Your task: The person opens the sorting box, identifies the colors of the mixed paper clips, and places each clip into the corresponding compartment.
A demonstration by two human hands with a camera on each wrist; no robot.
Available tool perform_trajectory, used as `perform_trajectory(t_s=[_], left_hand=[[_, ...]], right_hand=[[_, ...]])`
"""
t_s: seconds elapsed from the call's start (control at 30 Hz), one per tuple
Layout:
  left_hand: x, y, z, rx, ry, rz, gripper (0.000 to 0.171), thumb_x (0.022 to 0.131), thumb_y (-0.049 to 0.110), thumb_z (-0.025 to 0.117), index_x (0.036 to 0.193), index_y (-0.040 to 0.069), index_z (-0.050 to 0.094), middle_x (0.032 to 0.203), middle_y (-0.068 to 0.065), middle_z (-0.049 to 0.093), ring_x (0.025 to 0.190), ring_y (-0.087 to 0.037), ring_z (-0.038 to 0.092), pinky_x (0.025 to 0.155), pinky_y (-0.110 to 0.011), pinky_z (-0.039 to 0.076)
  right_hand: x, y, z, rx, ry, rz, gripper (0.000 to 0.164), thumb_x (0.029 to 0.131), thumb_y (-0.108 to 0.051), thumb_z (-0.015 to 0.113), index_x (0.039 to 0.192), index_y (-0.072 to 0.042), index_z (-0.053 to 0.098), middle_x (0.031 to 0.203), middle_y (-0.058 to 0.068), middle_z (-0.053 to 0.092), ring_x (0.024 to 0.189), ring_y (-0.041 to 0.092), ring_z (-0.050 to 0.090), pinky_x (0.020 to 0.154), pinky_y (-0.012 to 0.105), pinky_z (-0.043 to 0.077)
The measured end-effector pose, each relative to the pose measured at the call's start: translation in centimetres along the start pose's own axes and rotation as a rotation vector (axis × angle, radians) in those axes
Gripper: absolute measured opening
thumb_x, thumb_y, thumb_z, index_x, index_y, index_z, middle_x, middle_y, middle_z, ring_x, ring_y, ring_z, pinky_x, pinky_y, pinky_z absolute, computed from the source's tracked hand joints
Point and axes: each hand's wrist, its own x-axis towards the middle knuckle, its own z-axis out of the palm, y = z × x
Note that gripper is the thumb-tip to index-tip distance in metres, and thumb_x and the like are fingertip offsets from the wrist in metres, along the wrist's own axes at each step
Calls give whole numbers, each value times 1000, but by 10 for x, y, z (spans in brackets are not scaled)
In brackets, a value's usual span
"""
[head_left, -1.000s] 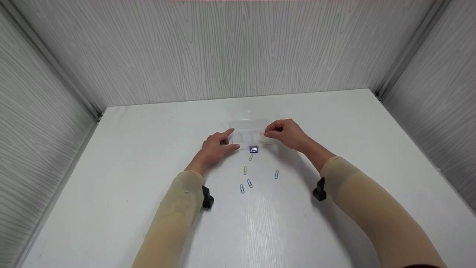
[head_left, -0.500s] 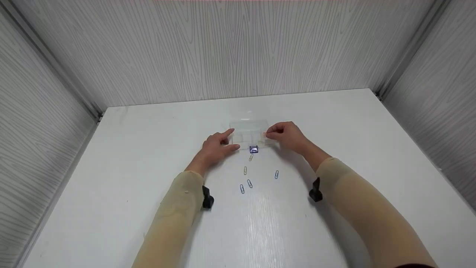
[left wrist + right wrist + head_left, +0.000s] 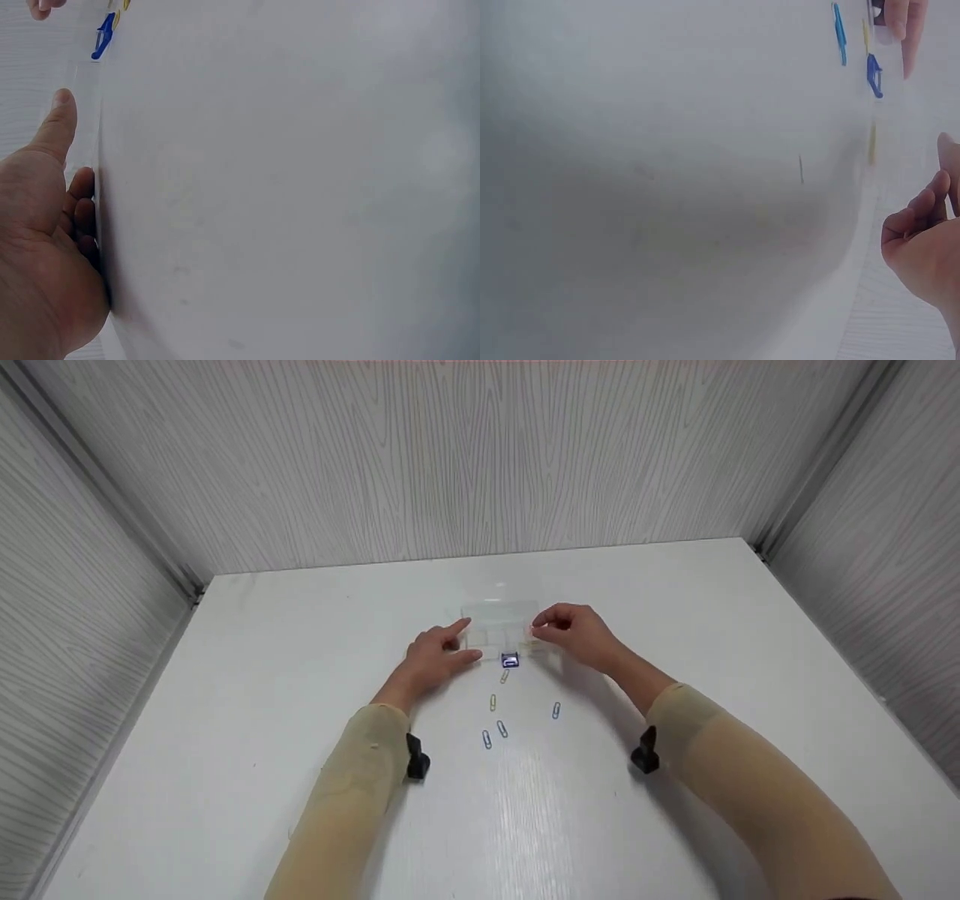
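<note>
A clear plastic box (image 3: pixel 487 652) with compartments and a blue latch (image 3: pixel 510 660) on its front side stands towards the back of the table, its transparent lid (image 3: pixel 500 611) raised behind. My left hand (image 3: pixel 433 658) rests at the box's left end, thumb and index finger stretched out and spread along it. Over the right-end compartment, the thumb and fingertips of my right hand (image 3: pixel 577 634) come together on a small pinkish thing (image 3: pixel 532 630), mostly hidden by the fingers. Yellowish pieces (image 3: pixel 532 647) show inside that compartment, just below the fingertips.
Several paper clips lie in front of the box: yellow ones (image 3: pixel 493 703) near the latch, blue ones (image 3: pixel 487 739) closer to me, and another blue clip (image 3: pixel 556 710) to the right. The white table (image 3: pixel 525 825) meets wood-grain panels (image 3: pixel 480 457) behind and at both sides.
My right hand shifts slightly at the right end of the box, its fingertips staying together there. The left hand, box and loose clips keep their places.
</note>
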Motion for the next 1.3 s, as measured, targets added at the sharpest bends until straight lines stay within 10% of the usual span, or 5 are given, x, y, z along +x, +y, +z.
perform_trajectory(t_s=[0.6,1.3], left_hand=[[5,-5,-2,28,-1,-7,76,99,50,73,166,34,39,120,-7,54,114,-25,47,105,-44,37],[4,-1,-2,35,-8,29,74,101,47,72,166,30,41,119,-7,54,111,-24,47,105,-43,37]], right_hand=[[-23,-20,32,-49,-270,-176,18,97,-20,79,112,-9,80,94,-1,69,86,18,55,76,29,44],[-26,-14,50,-76,-445,-82,16,95,-27,82,110,-21,81,87,-3,63,83,14,54,75,29,42]])
